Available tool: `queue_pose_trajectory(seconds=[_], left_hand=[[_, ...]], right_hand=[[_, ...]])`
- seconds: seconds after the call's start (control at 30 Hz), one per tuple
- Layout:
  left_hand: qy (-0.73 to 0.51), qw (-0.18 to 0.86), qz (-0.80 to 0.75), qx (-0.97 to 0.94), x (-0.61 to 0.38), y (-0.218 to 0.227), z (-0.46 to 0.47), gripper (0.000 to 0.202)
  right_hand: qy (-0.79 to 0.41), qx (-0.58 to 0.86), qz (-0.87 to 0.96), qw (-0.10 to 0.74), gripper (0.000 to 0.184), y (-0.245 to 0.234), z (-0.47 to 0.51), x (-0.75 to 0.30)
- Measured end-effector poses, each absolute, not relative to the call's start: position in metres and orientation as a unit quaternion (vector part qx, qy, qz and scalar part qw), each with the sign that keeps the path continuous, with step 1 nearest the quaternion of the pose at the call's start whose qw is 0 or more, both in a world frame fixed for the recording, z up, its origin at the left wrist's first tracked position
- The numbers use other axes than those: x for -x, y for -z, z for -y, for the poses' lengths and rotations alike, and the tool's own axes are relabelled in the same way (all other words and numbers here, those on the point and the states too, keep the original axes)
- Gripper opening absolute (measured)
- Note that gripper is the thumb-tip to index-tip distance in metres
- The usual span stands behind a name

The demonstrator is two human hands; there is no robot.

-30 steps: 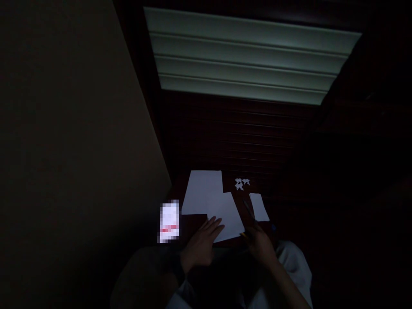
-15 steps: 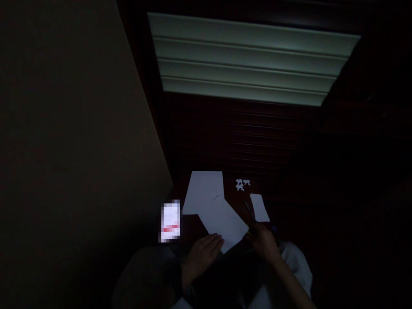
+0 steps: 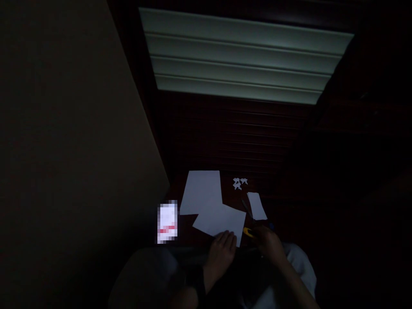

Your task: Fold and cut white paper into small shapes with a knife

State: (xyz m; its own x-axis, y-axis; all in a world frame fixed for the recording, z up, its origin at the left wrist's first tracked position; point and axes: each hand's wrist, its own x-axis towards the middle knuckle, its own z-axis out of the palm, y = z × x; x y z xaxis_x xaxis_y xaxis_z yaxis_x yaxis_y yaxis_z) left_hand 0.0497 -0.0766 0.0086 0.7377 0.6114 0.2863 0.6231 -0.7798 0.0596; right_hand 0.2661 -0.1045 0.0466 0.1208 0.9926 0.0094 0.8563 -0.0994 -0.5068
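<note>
Left hand (image 3: 221,254): open, fingers extended, pressing flat on the paper sheet (image 3: 220,219).
Right hand (image 3: 268,243): curled closed around a yellow tool (image 3: 248,232), beside the sheet.

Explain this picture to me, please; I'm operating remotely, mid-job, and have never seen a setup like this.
There is no machine here: you see a person's two bare hands, through one camera worn on the head, looking forward and down. The left hand lies flat on the nearer white sheet, which overlaps the farther sheet on a dark tabletop. The right hand holds a yellow thing, too dim to name. Beyond lie small white paper pieces and, toward the right, narrow white papers. The bright thing at left is pixelated, so unreadable.
</note>
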Motion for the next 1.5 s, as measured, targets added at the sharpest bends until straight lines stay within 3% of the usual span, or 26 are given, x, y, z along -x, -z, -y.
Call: queue_pose_trajectory(seconds=[0.1,0.27,0.47,0.83,1.5], left_hand=[[0.167,-0.023,0.299,0.939,-0.05,-0.029,0.075,0.054],[0.172,-0.055,0.275,0.944,-0.05,-0.054,0.041,0.045],[0.148,-0.053,0.288,0.945,-0.061,-0.035,0.01,0.042],[0.237,-0.027,0.416,0.877,-0.079,-0.023,0.03,0.044],[0.205,-0.036,0.389,0.897,-0.077,-0.024,0.014,0.045]], right_hand=[[-0.172,0.719,0.641,0.206,0.034,-0.047,0.11,-0.269],[-0.177,0.709,0.653,0.2,0.034,-0.05,0.11,-0.269],[-0.171,0.702,0.66,0.207,0.034,-0.052,0.106,-0.263],[-0.195,0.705,0.648,0.21,0.035,-0.041,0.126,-0.266],[-0.183,0.697,0.655,0.228,0.041,-0.041,0.129,-0.258]])
